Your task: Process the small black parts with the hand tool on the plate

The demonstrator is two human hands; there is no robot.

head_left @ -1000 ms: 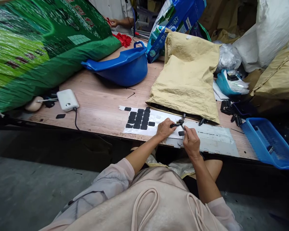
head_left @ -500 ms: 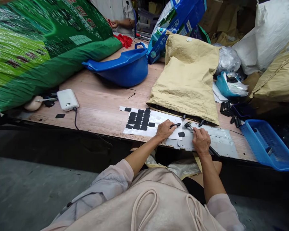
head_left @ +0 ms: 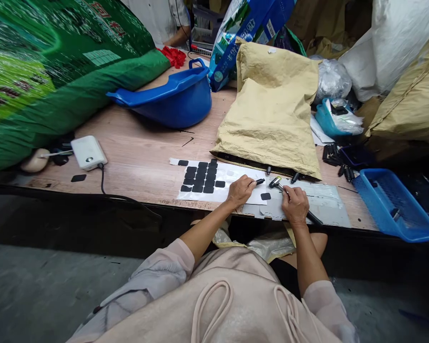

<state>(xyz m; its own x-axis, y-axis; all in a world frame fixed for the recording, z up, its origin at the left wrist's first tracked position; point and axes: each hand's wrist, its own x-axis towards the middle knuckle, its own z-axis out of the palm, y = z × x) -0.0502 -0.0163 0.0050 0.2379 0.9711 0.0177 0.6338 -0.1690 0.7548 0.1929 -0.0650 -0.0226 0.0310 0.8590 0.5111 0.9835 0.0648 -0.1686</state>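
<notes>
My left hand (head_left: 241, 189) is closed, pinching a small black cylindrical piece (head_left: 260, 181) just above a white sheet (head_left: 229, 193). My right hand (head_left: 296, 205) grips a small hammer (head_left: 275, 182) by its handle, whose black end sticks out behind the palm. The hammer's metal head hovers a short way right of the black piece, apart from it. On the sheet's left part are rows of black rounded stickers (head_left: 199, 182); a single black sticker (head_left: 265, 196) lies near its right edge. A grey board (head_left: 325, 205) lies under my right hand.
A tan paper sack (head_left: 268, 109) lies just beyond my hands, with small black cylinders (head_left: 295, 177) at its mouth. A blue basket (head_left: 389, 205) stands right, a blue basin (head_left: 171, 102) behind left, a white box (head_left: 89, 152) with a cable left. Another person's arm (head_left: 178, 35) shows at the back.
The whole view has shifted, so the table sits slightly further left in the picture. The hammer head has turned a little, showing a yellowish patch. Both hands keep their holds.
</notes>
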